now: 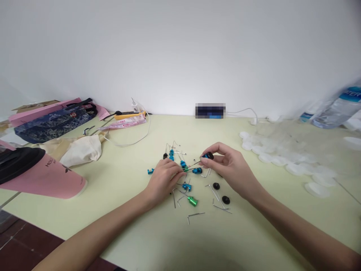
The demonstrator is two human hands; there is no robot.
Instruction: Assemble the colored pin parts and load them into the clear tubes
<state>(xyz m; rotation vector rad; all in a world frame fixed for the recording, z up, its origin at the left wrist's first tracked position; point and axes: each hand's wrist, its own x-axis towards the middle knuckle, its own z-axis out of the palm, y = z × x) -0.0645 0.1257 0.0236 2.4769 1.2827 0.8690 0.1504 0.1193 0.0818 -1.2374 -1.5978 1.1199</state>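
Observation:
My right hand (pixel 229 165) pinches a small blue-and-black metal part (pixel 208 156) between thumb and fingers. A thin metal rod (pixel 194 164) runs from that part down to the left. At its other end, the fingertips of my left hand (pixel 163 178) are pressed together on the rod, close to the table. Another blue part with a black end (pixel 197 170) lies just below the rod. Around the left hand lie more blue fittings (pixel 186 186), some with thin wires, and a green metal cylinder (pixel 193 201). My left fingers partly hide the pieces beneath them.
Several hex keys (pixel 196 215) and black round knobs (pixel 226 200) lie nearer me. A pink cup (pixel 63 175) lies tipped at left, beside a white cloth pouch (pixel 81 150). White discs (pixel 295 168) spread at right, with a water bottle (pixel 335 109) behind.

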